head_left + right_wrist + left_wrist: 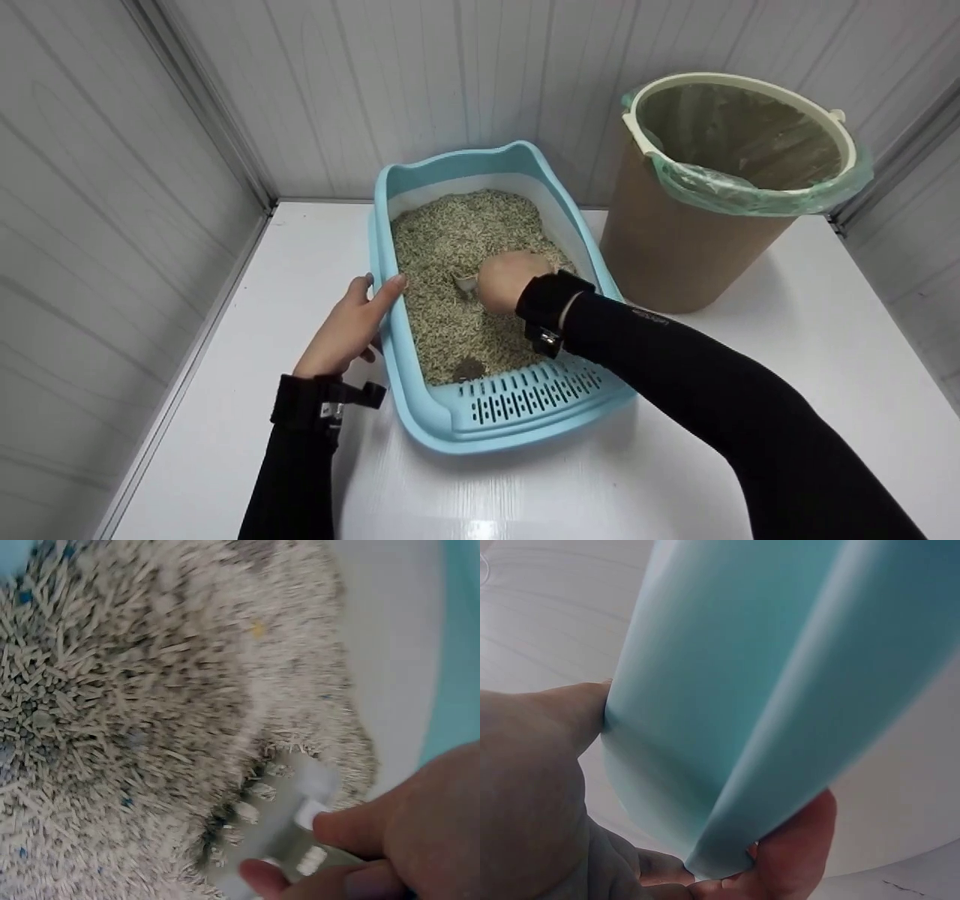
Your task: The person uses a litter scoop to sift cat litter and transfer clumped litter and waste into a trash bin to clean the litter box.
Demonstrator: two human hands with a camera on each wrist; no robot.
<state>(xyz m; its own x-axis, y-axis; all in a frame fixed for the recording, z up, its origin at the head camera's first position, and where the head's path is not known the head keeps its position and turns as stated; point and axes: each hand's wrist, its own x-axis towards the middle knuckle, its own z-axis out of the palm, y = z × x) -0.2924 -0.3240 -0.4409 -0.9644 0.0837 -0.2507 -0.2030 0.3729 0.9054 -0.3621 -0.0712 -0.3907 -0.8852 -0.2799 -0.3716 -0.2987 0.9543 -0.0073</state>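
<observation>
A light blue litter box (480, 442) stands on a white table, filled with pale pellet litter (480, 225). My left hand (341, 334) grips its left wall, thumb over the rim; the left wrist view shows fingers (799, 847) curled under the flared edge. Inside the box my right hand (510, 281) holds a small greyish-white slotted litter scoop (300, 780) by its handle end, thumb and finger (352, 829) pinching it. The scoop's slotted edge is down in the litter. A dark round clump (469, 369) lies near the perforated front ledge (517, 397).
To the right of the box stands a tall brown trash bin (675, 247) with a cream rim ring, lined with a green translucent bag (720, 187). Ribbed grey-white panels (405, 75) enclose the white table (195, 450) at the back and both sides.
</observation>
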